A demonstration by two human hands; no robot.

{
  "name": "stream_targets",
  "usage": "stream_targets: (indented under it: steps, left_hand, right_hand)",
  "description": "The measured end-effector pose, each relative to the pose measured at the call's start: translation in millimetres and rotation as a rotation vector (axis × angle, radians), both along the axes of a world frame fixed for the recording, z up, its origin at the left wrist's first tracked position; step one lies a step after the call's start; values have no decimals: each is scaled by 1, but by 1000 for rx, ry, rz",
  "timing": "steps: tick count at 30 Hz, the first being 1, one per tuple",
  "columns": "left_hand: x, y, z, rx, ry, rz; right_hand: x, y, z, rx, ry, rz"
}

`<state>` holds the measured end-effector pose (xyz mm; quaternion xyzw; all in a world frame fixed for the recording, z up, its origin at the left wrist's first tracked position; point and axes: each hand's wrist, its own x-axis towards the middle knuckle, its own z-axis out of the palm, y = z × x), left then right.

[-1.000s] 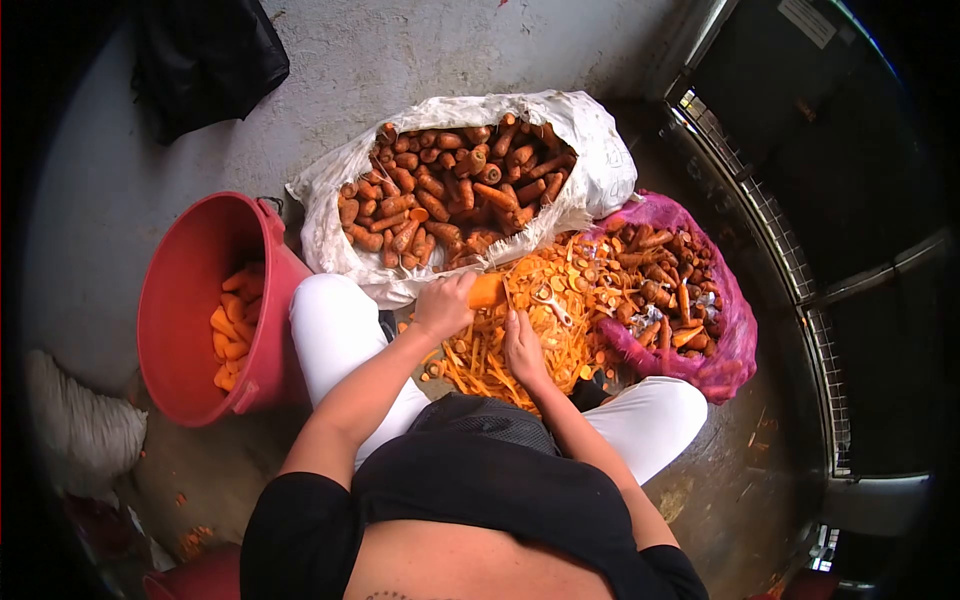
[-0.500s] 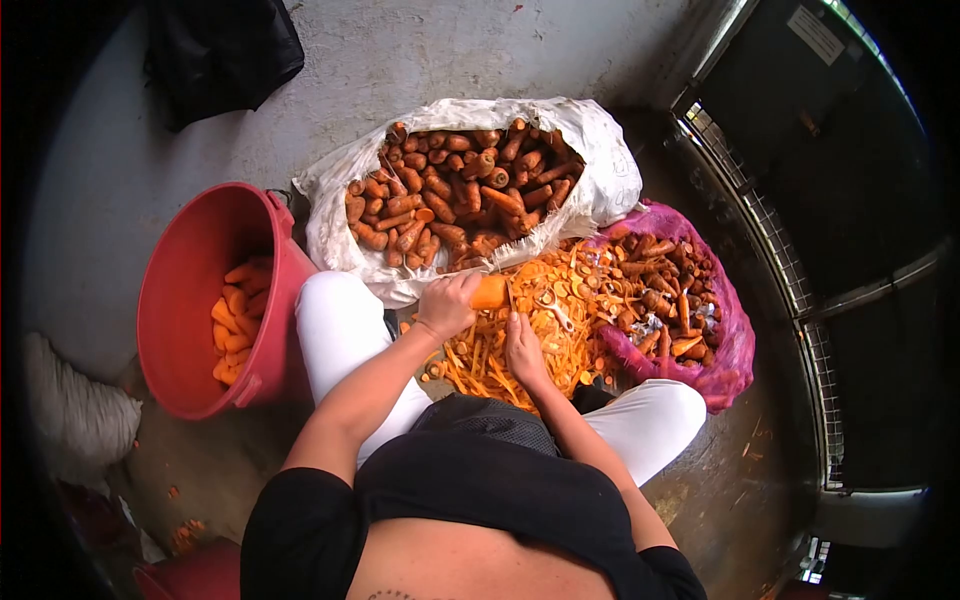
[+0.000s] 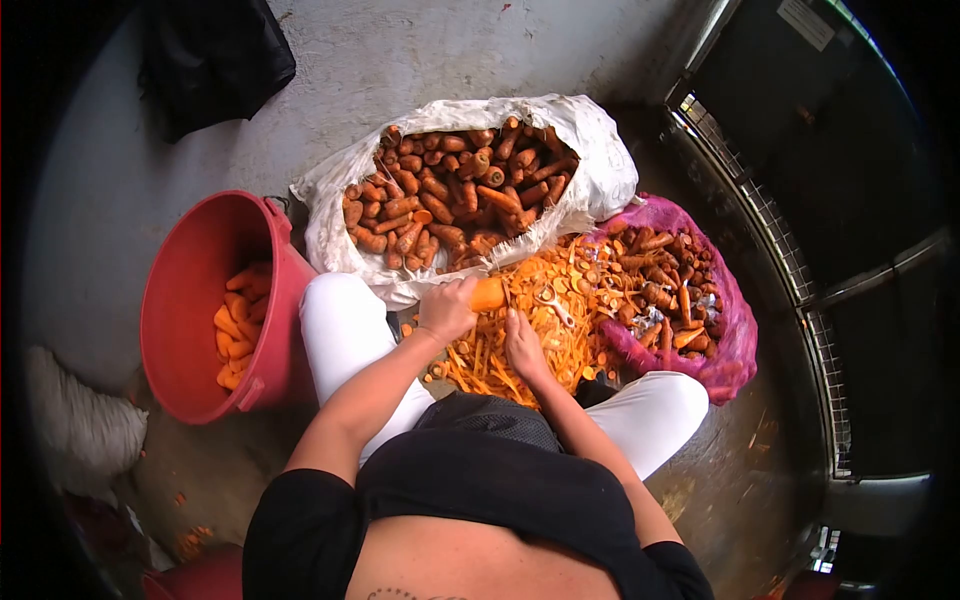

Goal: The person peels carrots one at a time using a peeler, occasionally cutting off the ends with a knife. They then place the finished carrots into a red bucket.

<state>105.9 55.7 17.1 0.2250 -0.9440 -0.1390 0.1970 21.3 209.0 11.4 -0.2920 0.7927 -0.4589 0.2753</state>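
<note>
My left hand is closed around a peeled orange carrot, held level above the pile of peelings. My right hand grips a small knife, whose thin blade shows edge-on against the carrot's right end; its handle is hidden in my fingers. Beneath both hands spreads a heap of carrot peelings and cut ends. A peeler with a pale handle lies on this heap, just right of the knife.
Unpeeled carrots fill an open white sack ahead. At the right, a pink mesh sack holds carrots and scraps. A red bucket with peeled carrots stands at the left. A grey-white sack lies beyond it, and a black bag hangs on the wall.
The camera view has shifted slightly. Both hands keep nearly the same pose, with the carrot and knife still together.
</note>
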Motion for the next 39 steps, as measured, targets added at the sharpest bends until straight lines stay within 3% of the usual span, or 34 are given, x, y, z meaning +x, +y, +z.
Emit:
stream_targets:
  steps: [4, 13, 19, 22, 28, 31, 39]
  left_hand:
    - [-1, -3, -6, -137, 129, -35]
    - [-1, 3, -8, 111, -14, 92]
    - [-3, -5, 1, 221, -216, 36]
    - [-2, -3, 2, 271, -241, 42]
    - [-3, 9, -6, 230, -105, 126]
    - [-3, 10, -4, 254, -175, 129]
    - [-4, 4, 2, 658, -236, 49]
  right_hand:
    - [-1, -2, -7, -8, 7, -7]
    - [-6, -4, -10, 43, -50, 15]
    - [-2, -3, -12, 13, 49, 1]
    - [-5, -1, -9, 101, -14, 51]
    - [-1, -1, -19, 9, 31, -55]
    - [-7, -2, -29, 22, -21, -14]
    - [-12, 7, -21, 66, -65, 78]
